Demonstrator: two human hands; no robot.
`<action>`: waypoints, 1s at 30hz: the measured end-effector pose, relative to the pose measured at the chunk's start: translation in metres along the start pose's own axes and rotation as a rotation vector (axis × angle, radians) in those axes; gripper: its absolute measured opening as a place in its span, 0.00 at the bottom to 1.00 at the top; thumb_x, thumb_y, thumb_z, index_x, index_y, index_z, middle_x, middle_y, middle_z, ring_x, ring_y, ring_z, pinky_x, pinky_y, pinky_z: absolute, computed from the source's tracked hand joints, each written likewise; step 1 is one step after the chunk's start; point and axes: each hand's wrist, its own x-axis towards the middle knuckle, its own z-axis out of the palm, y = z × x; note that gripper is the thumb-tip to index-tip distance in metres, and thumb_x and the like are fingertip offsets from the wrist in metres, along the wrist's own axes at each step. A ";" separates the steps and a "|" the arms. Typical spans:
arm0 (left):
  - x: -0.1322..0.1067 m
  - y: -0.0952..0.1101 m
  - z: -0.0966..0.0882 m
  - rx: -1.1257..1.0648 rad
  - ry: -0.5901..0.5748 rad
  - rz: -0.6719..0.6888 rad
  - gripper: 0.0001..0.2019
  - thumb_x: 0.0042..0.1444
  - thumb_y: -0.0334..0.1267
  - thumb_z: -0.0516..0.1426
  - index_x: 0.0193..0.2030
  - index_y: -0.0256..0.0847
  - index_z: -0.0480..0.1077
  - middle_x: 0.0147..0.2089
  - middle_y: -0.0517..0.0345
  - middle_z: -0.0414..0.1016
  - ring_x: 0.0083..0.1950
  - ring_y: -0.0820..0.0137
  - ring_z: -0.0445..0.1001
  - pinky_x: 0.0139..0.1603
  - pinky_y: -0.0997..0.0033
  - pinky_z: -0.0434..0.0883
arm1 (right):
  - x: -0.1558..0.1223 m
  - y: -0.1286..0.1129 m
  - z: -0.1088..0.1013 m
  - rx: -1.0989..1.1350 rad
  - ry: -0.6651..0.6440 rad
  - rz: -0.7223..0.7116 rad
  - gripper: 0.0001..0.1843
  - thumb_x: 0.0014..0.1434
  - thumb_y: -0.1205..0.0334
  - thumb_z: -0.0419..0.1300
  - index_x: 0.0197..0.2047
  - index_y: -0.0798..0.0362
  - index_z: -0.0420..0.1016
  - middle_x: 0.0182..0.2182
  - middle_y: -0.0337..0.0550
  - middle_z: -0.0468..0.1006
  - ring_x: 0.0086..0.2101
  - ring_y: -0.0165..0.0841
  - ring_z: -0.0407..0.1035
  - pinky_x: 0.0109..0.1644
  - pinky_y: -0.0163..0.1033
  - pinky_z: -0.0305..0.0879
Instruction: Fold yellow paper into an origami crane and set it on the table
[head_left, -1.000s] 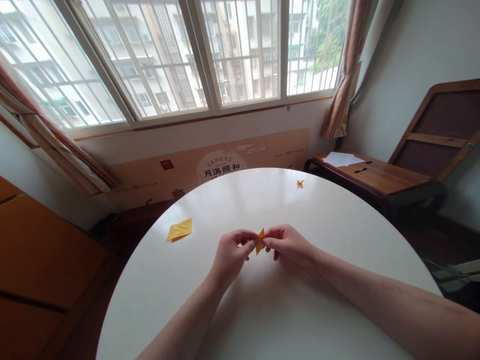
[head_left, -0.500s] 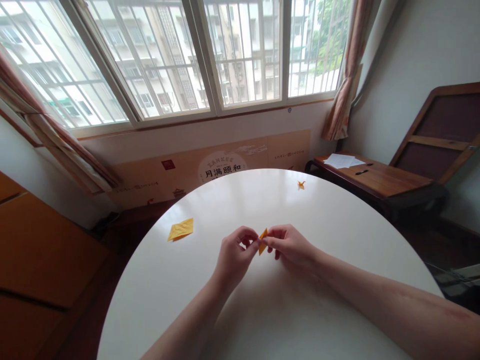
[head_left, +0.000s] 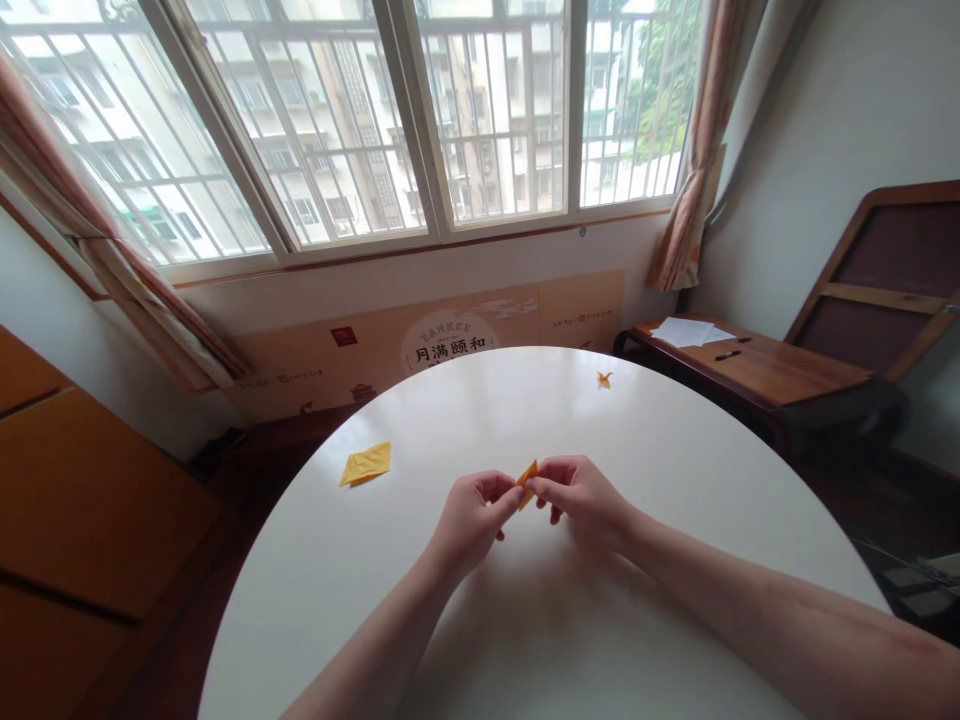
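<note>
A small folded orange paper piece is pinched between both of my hands just above the round white table. My left hand grips its left side with thumb and fingers closed. Closed on its right side is my right hand, fingertips nearly touching those of the left. Most of the paper is hidden by my fingers.
A flat orange paper sheet lies on the table's left part. A tiny folded orange paper figure sits near the far edge. A wooden side table with white papers and a pen stands at the right, before a leaning wooden frame.
My hands stay pinched on the orange paper, which looks turned slightly flatter. The view has tipped a little, so everything sits lower in the picture.
</note>
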 end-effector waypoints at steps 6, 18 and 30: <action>-0.002 0.001 0.001 0.060 0.030 0.045 0.16 0.54 0.48 0.60 0.32 0.34 0.76 0.25 0.58 0.70 0.25 0.73 0.67 0.19 0.77 0.68 | -0.001 -0.003 0.001 0.022 -0.011 -0.001 0.12 0.56 0.55 0.64 0.34 0.56 0.80 0.29 0.43 0.76 0.30 0.32 0.69 0.25 0.32 0.66; -0.003 0.000 0.003 0.044 -0.018 0.017 0.17 0.54 0.49 0.60 0.33 0.34 0.79 0.26 0.55 0.74 0.25 0.72 0.68 0.20 0.76 0.67 | -0.003 -0.011 0.002 0.073 0.017 0.102 0.10 0.53 0.57 0.65 0.29 0.56 0.77 0.26 0.43 0.76 0.29 0.32 0.69 0.24 0.31 0.62; 0.000 0.000 0.000 -0.153 0.065 -0.091 0.14 0.50 0.46 0.63 0.32 0.34 0.77 0.25 0.56 0.72 0.26 0.73 0.67 0.20 0.78 0.66 | -0.002 -0.014 0.003 0.120 0.012 0.161 0.28 0.61 0.39 0.54 0.37 0.57 0.79 0.35 0.51 0.79 0.33 0.34 0.69 0.23 0.31 0.63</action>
